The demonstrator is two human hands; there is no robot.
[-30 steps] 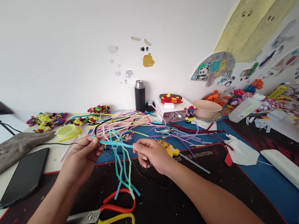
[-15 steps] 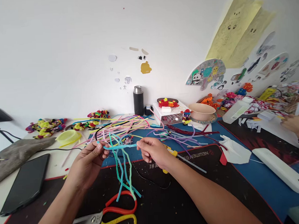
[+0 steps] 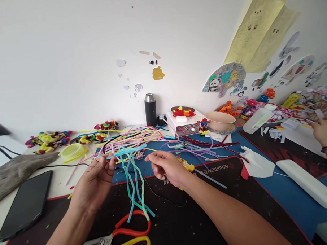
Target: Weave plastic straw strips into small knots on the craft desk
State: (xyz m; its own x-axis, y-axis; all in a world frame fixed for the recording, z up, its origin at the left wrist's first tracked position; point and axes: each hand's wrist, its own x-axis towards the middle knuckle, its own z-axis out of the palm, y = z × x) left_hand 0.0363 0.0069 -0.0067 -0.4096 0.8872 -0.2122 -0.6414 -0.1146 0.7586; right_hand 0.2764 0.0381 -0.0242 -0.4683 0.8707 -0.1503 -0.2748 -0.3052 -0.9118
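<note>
My left hand [image 3: 96,174] pinches the left end of a bundle of blue pipe cleaners [image 3: 128,151]. The bundle runs roughly level to the right, and several teal and light-blue pipe cleaners [image 3: 140,177] hang from it over the dark mat. My right hand [image 3: 165,167] is just below and right of the bundle's free end, apart from it, fingers loosely curled with nothing visible in them. Scissors [image 3: 131,231] with red and yellow handles lie below the hanging ends. Behind my right hand is a yellow tool [image 3: 187,166], partly hidden.
A pile of pink and yellow pipe cleaners [image 3: 137,136] lies beyond my hands. At left are a phone [image 3: 26,206] and a piece of driftwood [image 3: 21,168]. A black flask [image 3: 150,110] stands by the wall. Another person's hand [image 3: 325,131] is at far right.
My right hand has let go of the bundle's right end and dropped slightly away. That end has risen a little, while my left hand keeps its hold.
</note>
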